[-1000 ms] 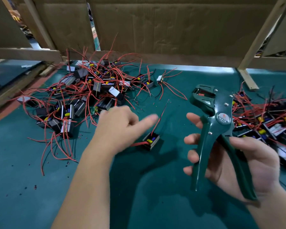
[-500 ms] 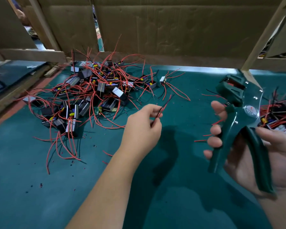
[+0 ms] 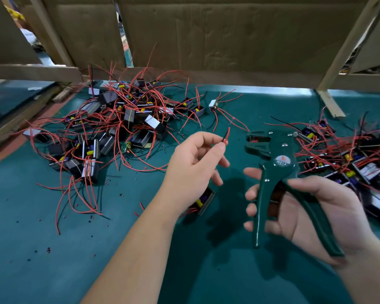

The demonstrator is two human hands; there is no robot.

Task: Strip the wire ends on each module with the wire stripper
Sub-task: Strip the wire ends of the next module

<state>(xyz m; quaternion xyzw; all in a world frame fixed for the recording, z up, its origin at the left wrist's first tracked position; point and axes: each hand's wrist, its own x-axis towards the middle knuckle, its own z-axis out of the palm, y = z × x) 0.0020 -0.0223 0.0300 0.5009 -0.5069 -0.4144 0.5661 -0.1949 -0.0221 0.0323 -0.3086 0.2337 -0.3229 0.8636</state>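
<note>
My left hand (image 3: pixel 195 163) pinches the red and black wire ends (image 3: pixel 226 134) of one black module (image 3: pixel 203 201), which hangs below my wrist, partly hidden. My right hand (image 3: pixel 312 213) grips the handles of the dark green wire stripper (image 3: pixel 272 163). Its jaws point up and left, a short gap to the right of the pinched wire tips. A big tangle of modules with red wires (image 3: pixel 110 132) lies at the back left. Another heap of modules (image 3: pixel 355 159) sits at the right edge.
The green mat (image 3: pixel 53 260) is dotted with small bits of cut insulation (image 3: pixel 90 216). A cardboard wall (image 3: pixel 217 36) in a wooden frame closes the back. A wooden strip (image 3: pixel 13 119) runs along the left edge.
My left hand has lifted the module off the mat and now pinches its wire ends higher up. My right hand has brought the stripper left, close to those tips.
</note>
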